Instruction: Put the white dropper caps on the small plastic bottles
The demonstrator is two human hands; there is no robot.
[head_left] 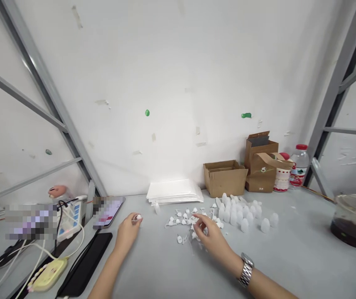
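My left hand [128, 231] is closed, with its fingertips pinching a small white rounded part [138, 216]; the rest of that part is hidden. My right hand [209, 234], with a silver watch on the wrist, is over the right edge of a scatter of small white pieces with thin tails [179, 221]. Its fingers are curved and apart, and I see nothing held between them. One white piece [179, 239] lies nearer to me. To the right stand many frosted, translucent dome-topped caps [234, 216]. A single similar cap [157, 208] is behind, between the hands.
A stack of white sheets [174, 191] lies at the wall, beside a cardboard box [224, 180], a brown paper bag [260, 172] and a bottle [298, 168]. At right is a tub of dark liquid [354, 228]. Phone [111, 211], black pad [87, 263], power strip [70, 220] and cables are left.
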